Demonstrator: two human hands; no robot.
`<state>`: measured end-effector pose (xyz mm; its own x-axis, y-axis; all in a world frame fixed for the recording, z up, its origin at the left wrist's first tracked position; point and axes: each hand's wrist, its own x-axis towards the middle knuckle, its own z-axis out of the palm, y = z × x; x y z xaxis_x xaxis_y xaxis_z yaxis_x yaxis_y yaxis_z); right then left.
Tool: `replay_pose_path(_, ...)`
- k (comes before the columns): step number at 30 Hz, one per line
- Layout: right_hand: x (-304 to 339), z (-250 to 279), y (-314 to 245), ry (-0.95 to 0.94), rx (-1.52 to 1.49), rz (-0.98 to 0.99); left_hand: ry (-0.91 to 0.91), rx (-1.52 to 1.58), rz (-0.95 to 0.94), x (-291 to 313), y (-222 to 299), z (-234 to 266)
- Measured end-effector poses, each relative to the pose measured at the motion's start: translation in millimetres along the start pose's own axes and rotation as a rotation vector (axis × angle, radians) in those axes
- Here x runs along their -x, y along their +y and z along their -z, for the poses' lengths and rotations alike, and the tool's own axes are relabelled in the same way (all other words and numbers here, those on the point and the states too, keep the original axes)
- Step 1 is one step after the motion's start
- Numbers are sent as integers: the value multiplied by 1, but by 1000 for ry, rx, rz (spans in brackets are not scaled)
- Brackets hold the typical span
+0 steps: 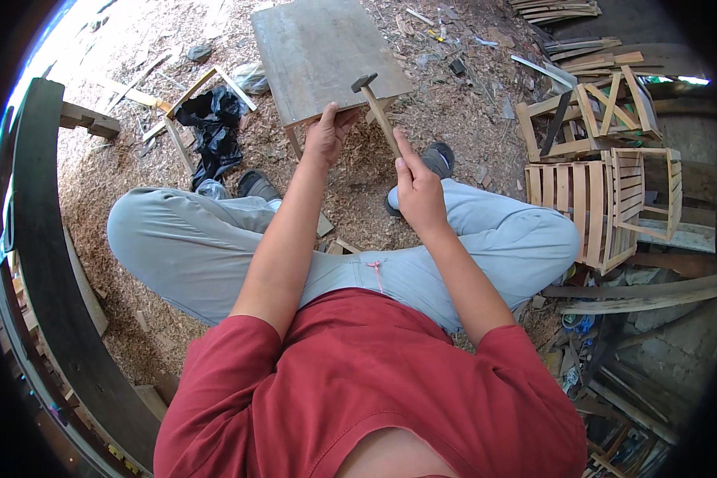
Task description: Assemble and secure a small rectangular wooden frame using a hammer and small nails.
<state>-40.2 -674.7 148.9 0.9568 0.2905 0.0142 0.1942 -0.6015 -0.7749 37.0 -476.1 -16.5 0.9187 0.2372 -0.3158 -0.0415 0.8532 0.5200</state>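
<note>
My right hand (421, 190) is closed round the wooden handle of a hammer (382, 118). The hammer's dark metal head is up, over the near right part of a low wooden table (319, 48) with a worn grey top. At the table's near edge, my left hand (327, 137) is closed on the rim, its thumb on top and its other fingers curled and partly hidden. Whether a small thing is also pinched there I cannot make out. The table stands between and beyond my feet.
Wood shavings cover the ground. A black plastic bag (215, 131) and a light wooden frame (185, 89) lie left of the table. Slatted wooden pieces (581, 203) and planks are stacked at the right. A dark curved beam (56, 263) runs along the left.
</note>
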Motion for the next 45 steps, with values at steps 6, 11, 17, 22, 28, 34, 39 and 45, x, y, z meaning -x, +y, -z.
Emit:
replay_pose_path(6,0,1,1,19,-23,-8,55,192,-53,-3,-7,-7)
replay_pose_path(11,0,0,8,17,-31,11,176,382,-157,-10,-10,-14)
replay_pose_path(17,1,2,2,-10,-39,-16,137,322,-195,-12,-7,-3)
replay_pose_path(22,-2,11,-11,-58,-27,-84,106,283,-204,-14,6,2)
replay_pose_path(28,-4,5,-5,-44,-3,-6,53,203,-245,-11,33,-20)
replay_pose_path(34,-4,7,-11,-18,40,76,-45,184,-269,-6,40,-39)
replay_pose_path(39,-3,11,-15,-7,75,99,-83,155,-275,-7,42,-39)
replay_pose_path(45,-3,11,-26,65,57,159,-76,177,-300,-6,43,-38)
